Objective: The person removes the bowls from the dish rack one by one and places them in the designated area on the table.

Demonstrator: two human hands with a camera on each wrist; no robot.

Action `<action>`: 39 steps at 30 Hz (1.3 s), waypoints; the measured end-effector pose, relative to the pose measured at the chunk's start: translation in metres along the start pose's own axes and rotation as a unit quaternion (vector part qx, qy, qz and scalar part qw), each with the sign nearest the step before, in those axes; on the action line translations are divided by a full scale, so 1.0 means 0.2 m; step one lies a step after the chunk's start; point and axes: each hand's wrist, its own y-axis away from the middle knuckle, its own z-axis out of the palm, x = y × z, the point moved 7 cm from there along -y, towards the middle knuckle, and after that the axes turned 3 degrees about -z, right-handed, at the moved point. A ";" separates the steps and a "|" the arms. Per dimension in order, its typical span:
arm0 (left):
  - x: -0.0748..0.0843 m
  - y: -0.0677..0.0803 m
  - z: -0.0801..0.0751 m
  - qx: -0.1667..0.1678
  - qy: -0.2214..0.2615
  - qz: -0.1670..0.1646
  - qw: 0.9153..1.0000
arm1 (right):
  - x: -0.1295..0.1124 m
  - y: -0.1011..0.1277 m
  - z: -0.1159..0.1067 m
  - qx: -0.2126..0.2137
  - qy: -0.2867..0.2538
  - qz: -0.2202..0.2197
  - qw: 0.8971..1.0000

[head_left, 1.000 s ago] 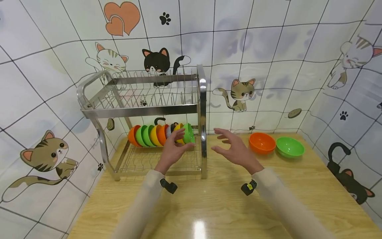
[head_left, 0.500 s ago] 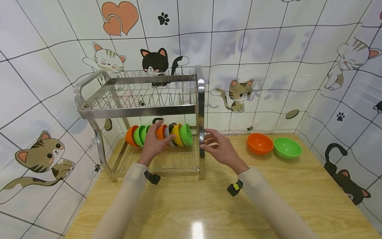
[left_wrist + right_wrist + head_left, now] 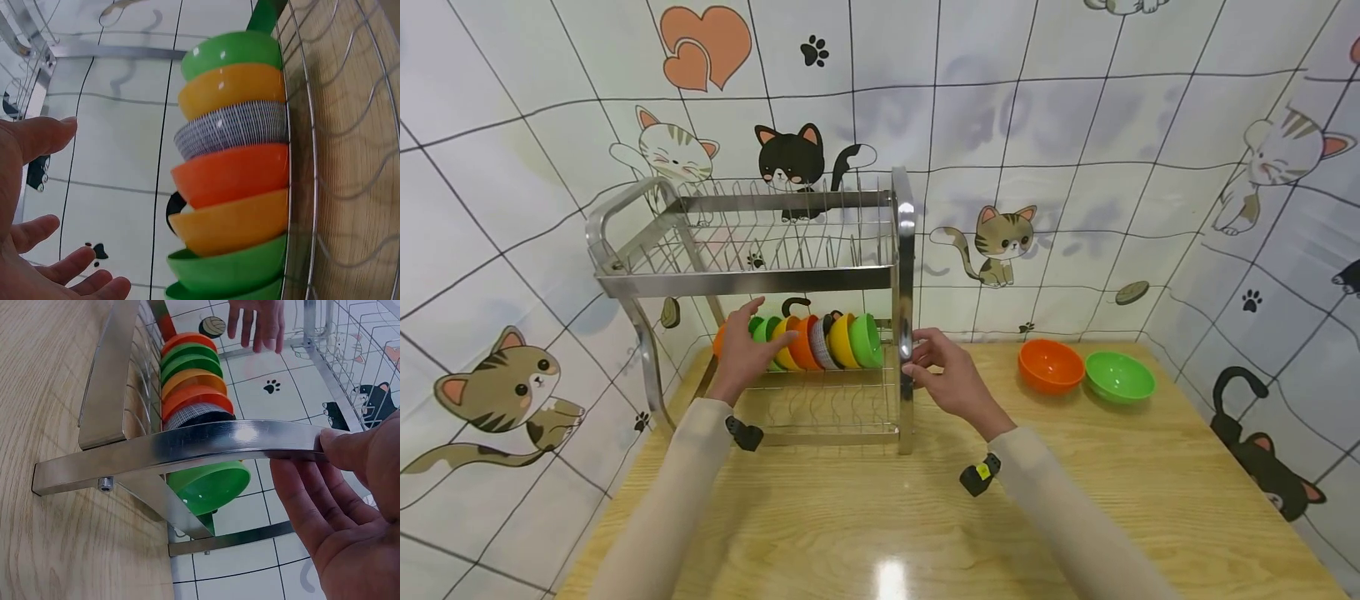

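Reads bright and even in head view, apparently lit from above. Throws white glare onto bench (image 3: 850, 525) near lower edge; casts faint, soft shadows beside sleeves (image 3: 655, 492). Stretches toward frame edges. Turns dimmer and softer in both wrist views. Flares white on rack post (image 3: 187, 443); dots bowls (image 3: 234, 175) with small highlights.

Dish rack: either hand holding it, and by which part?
The right hand holds the metal dish rack by its front right upright, between thumb and fingers. The left hand holds nothing.
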 end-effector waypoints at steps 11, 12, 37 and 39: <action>-0.10 -0.14 -0.13 0.025 -0.050 -0.015 0.998 | 0.02 0.01 0.00 -0.001 -0.018 0.029 0.999; -0.11 -0.16 -0.14 0.024 -0.055 -0.018 0.998 | 0.02 0.01 0.01 -0.001 -0.021 0.031 0.999; -0.48 -0.29 -0.23 -0.104 -0.155 -0.138 0.973 | 0.02 0.02 0.03 0.003 -0.039 0.039 0.998; -0.50 -0.30 -0.23 -0.108 -0.162 -0.139 0.971 | 0.02 0.02 0.03 0.004 -0.038 0.036 0.999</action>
